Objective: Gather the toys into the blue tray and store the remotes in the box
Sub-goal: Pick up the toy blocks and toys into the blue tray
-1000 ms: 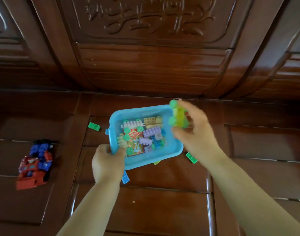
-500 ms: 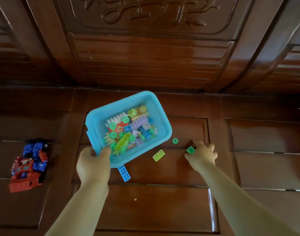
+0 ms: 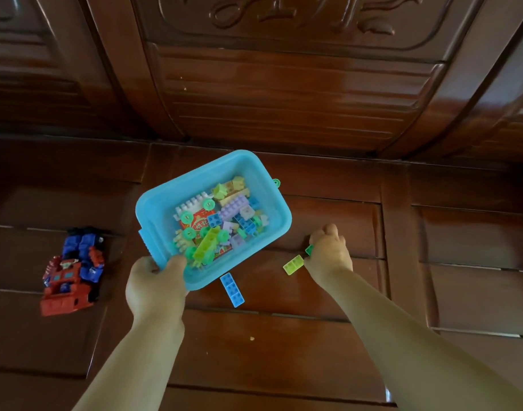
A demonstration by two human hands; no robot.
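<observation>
The blue tray (image 3: 162, 203) hangs tilted over the wooden seat, filled with several plastic building blocks. My left hand (image 3: 155, 284) grips its near corner. My right hand (image 3: 329, 253) rests on the seat to the tray's right, fingers closed on a small dark green brick (image 3: 309, 250) that peeks out at its left side. A lime green brick (image 3: 293, 264) lies just left of that hand. A blue brick (image 3: 232, 289) lies below the tray's near edge. A green ring piece (image 3: 276, 183) shows behind the tray's far right edge. No remotes or box are in view.
A red and blue robot truck toy (image 3: 73, 271) lies on the seat at the far left. A carved wooden backrest (image 3: 284, 93) rises behind the seat. A small crumb (image 3: 252, 338) sits on the wood between my arms.
My right hand dropped a green block cluster into the tray, then went down to the seat and closed on the dark green brick. The tray tilted and shifted left.
</observation>
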